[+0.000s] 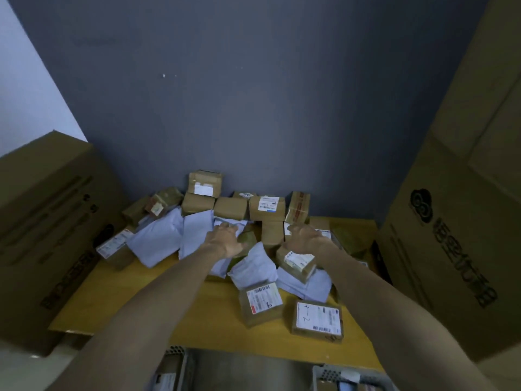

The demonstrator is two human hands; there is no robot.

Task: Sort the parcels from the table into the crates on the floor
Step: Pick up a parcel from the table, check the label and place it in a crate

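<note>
A pile of brown cardboard parcels [266,207] and pale mailer bags [158,238] lies on a yellow table [127,292]. My left hand [225,238] reaches into the middle of the pile, its fingers resting on a pale mailer bag [225,221]; whether it grips the bag is hidden. My right hand [304,238] hovers with fingers spread over a tall brown box [272,232] and a labelled box [297,261]. Two labelled boxes [260,303] [317,317] sit near the table's front. Grey crates [174,365] [349,376] stand on the floor below the front edge, with parcels inside.
Large cardboard cartons [48,221] [456,221] flank the table on both sides. A dark blue wall [253,94] stands right behind the pile. The left front of the table shows bare yellow surface.
</note>
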